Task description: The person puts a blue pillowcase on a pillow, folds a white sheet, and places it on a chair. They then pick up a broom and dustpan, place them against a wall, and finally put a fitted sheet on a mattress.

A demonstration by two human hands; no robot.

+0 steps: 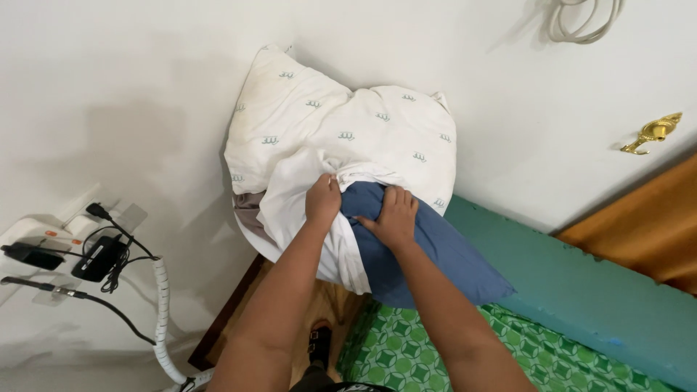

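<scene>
blue pillow (pixel 428 254) half inside white patterned pillowcase (pixel 341 131); propped in wall corner over the bed

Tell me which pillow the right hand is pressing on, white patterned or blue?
The blue pillow. The right hand lies flat on its upper end, while the left hand grips the white cloth below the white patterned pillow.

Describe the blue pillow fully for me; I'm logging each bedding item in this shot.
The blue pillow is plain, mid-blue, soft matte fabric, plump and creased. It lies slanted over the green patterned bedspread, its upper end tucked into the white pillowcase. The right hand presses flat on that end; the left hand grips the case edge beside it. A white printed pillow stands just behind.
</scene>
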